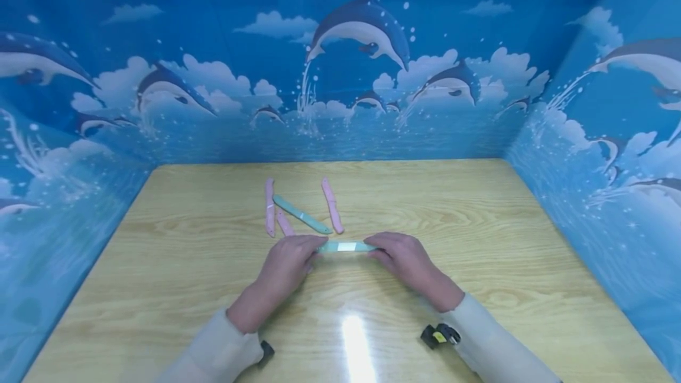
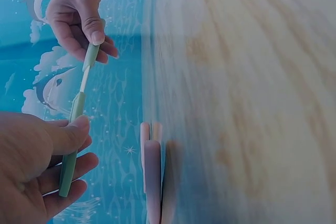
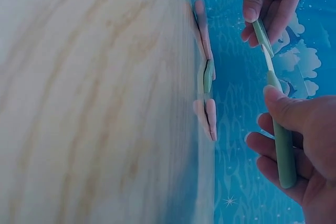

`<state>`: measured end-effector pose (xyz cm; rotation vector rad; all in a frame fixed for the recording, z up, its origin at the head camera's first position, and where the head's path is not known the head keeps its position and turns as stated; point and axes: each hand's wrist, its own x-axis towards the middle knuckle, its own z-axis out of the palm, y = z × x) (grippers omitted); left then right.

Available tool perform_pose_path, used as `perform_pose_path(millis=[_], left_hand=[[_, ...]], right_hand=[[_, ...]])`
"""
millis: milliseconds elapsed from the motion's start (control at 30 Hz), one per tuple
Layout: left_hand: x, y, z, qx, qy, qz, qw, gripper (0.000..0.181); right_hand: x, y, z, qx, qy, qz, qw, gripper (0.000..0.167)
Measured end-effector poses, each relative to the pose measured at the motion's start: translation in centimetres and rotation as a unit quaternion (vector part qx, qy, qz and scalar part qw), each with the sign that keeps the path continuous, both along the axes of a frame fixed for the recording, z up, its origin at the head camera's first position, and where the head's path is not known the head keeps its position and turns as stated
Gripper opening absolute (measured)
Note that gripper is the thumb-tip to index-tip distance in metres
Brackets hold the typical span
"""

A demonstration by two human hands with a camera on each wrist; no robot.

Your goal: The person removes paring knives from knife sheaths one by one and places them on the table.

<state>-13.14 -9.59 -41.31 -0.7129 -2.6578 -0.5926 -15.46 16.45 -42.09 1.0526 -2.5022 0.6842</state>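
Observation:
A slim green eyebrow razor [image 1: 347,246] is held level above the table, one end in each hand. Between its two green parts shows a pale, narrow blade strip [image 3: 268,60]. My left hand [image 1: 287,262] pinches the left part between thumb and fingers. The right part is gripped by my right hand [image 1: 407,262], thumb along the handle [image 3: 284,150]. Beyond the hands on the table lie another green razor [image 1: 302,215], a pink razor [image 1: 270,208] left of it, a pink razor [image 1: 332,205] on the right, and a pink one [image 1: 284,223] partly hidden behind the left hand.
The wood-grain table [image 1: 479,211] ends at blue dolphin-print sheets [image 1: 340,123] at the back and both sides. A bright light reflection [image 1: 356,344] lies on the tabletop near the front. Dark wrist devices [image 1: 440,336] sit by the sleeves.

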Motion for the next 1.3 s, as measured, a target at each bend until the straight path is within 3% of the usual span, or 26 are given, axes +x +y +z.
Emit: perform_pose_path(millis=[600,1000,1300], left_hand=[[0.0,-0.5,-0.1,0.006,-0.002,-0.003,1.0,0.039],[0.1,-1.4,0.4,-0.007,-0.014,0.034,0.9993,0.035],[0.3,-1.4,0.6,0.04,-0.092,0.067,0.9927,0.033]], right_hand=[[0.0,0.7,0.0,0.004,-0.013,-0.018,0.9998,0.026],[-0.3,1.3,0.1,-0.014,-0.015,-0.036,0.9991,0.026],[-0.4,1.1,-0.2,-0.015,-0.021,-0.073,0.997,0.024]])
